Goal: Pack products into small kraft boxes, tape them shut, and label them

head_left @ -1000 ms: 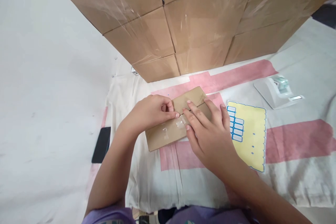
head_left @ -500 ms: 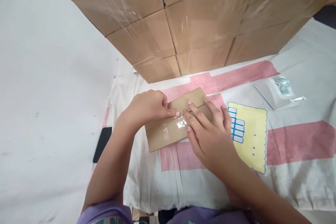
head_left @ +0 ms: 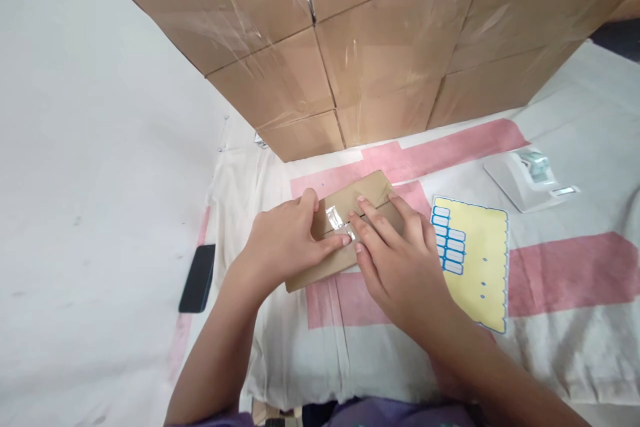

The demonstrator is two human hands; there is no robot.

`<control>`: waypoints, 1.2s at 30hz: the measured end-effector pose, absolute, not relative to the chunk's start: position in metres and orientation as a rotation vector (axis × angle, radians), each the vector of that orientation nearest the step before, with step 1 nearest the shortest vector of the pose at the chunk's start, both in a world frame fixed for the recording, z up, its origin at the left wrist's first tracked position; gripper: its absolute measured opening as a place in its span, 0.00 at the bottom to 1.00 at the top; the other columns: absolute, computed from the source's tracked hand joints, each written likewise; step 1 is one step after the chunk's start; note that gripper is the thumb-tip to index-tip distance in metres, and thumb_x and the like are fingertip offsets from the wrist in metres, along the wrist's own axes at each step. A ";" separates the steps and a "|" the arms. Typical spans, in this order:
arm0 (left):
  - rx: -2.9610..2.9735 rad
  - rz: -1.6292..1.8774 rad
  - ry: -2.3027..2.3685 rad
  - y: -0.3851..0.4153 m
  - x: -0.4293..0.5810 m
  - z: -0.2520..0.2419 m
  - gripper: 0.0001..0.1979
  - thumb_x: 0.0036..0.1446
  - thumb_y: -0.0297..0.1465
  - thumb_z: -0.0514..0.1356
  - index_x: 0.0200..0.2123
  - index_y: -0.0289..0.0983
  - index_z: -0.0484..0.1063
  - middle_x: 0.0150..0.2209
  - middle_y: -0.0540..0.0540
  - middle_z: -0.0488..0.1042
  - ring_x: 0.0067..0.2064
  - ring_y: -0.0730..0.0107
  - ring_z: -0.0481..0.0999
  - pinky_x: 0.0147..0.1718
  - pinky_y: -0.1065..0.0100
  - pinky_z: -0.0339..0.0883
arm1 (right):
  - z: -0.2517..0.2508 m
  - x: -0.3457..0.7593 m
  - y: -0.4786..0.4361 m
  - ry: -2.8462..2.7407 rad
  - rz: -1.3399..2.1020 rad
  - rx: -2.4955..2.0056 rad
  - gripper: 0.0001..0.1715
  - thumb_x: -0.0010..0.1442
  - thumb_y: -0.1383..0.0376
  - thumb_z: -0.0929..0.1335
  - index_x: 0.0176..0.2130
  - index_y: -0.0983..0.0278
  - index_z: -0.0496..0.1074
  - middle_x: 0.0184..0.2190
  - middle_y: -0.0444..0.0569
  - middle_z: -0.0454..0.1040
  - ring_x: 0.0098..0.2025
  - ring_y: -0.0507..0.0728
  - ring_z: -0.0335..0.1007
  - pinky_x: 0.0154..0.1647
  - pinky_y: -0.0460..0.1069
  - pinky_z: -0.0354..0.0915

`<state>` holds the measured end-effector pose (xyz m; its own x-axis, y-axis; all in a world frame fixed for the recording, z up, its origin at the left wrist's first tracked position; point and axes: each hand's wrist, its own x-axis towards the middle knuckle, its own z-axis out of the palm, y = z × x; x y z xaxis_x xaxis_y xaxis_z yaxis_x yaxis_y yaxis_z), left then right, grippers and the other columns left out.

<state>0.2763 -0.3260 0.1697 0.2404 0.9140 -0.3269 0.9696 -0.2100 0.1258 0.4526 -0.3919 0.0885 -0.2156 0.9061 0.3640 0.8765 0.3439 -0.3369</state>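
Observation:
A small flat cardboard box [head_left: 320, 273] lies at a slant on the cloth, with a seam along its top. Shiny clear tape [head_left: 333, 217] crosses that seam. My left hand [head_left: 287, 237] grips the box's left part, its thumb pressed on the top by the tape and its other fingers mostly hidden behind the far side. My right hand [head_left: 400, 253] rests on the right part of the top, fingers spread, with fingertips near the seam and the tape.
Wrapped cardboard boxes [head_left: 385, 60] stand stacked behind. A yellow sheet with blue labels [head_left: 480, 240] lies to the right, near a white tape dispenser [head_left: 530, 177]. A black phone [head_left: 197, 279] is at the left. Pink strips [head_left: 570, 273] mark the white cloth [head_left: 400, 360].
My left thumb has moved down across the seam, and the left hand now wraps the box's left part. The shine on the tape has shifted. My right hand has stayed nearly still.

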 end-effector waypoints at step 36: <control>2.568 0.172 1.138 -0.408 0.424 -0.013 0.41 0.62 0.51 0.56 0.71 0.36 0.50 0.73 0.31 0.50 0.74 0.43 0.50 0.67 0.38 0.55 | -0.002 0.624 -0.352 -2.050 0.402 -1.958 0.26 0.56 0.65 0.69 0.54 0.65 0.67 0.49 0.57 0.70 0.52 0.69 0.61 0.49 0.60 0.58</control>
